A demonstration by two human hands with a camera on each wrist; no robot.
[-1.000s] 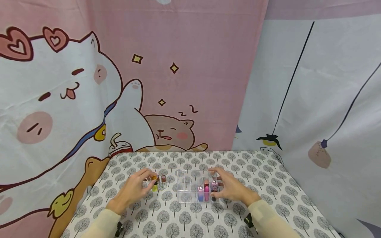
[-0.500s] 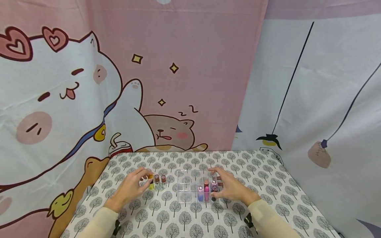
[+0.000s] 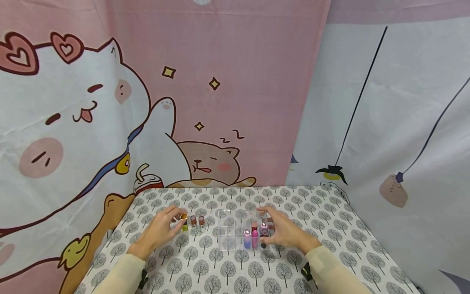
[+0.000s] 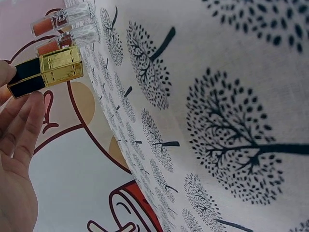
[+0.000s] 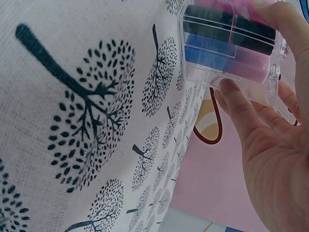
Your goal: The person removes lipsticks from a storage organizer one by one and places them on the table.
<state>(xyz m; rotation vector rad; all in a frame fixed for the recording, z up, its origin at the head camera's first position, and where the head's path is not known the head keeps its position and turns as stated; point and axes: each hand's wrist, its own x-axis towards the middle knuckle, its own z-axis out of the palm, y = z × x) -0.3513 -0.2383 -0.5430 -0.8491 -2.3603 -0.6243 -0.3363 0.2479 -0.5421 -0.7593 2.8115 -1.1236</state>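
My left hand (image 3: 161, 228) pinches a gold and black lipstick (image 4: 46, 71) by its black end between thumb and fingers. The gold end points toward the cloth; whether it touches is unclear. Two clear lipstick tubes (image 3: 197, 221) with reddish-brown tops stand just right of it. My right hand (image 3: 284, 229) grips the right side of a clear divided organizer (image 3: 227, 236), thumb at one edge and fingers at the other. Its right compartments hold several lip products, among them a blue-to-pink tube (image 5: 224, 57), a dark green tube (image 5: 229, 26) and a bright pink one (image 3: 255, 238).
A table (image 3: 227, 269) covered in tree-print cloth lies under everything. Behind it hangs a pink curtain (image 3: 235, 81) with cartoon animals, and a pale curtain (image 3: 367, 102) closes off the right side.
My left hand has moved left with the gold and black lipstick, from in front of the clear tubes to beside them. My right hand and the organizer stay in place.
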